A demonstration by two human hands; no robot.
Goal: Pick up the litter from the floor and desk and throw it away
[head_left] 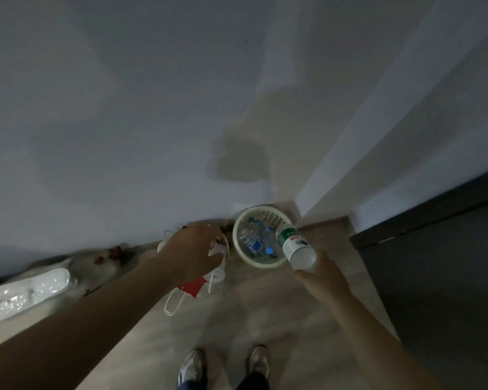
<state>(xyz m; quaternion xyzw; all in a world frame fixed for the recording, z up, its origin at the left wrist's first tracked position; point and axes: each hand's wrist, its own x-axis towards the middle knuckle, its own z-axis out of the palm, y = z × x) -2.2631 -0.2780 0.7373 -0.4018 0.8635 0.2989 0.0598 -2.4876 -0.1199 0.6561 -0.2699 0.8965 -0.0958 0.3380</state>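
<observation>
A round cream basket (238, 246) stands on the floor against the wall, with several empty plastic bottles inside. My right hand (320, 280) grips the base of a clear plastic bottle (295, 247) with a green-and-white label; it tilts over the basket's right rim. My left hand (193, 253) holds crumpled white litter (217, 249) to the left of the basket, above a second container that it mostly hides. Below that hand lie a red-and-white paper bag (192, 287) and its white handles (174, 304).
A large clear plastic bottle (26, 294) lies on a pale surface at the left, with small brown bits near the wall. A dark door or panel (440, 277) fills the right. My two shoes (226, 364) stand on the wood floor at the bottom.
</observation>
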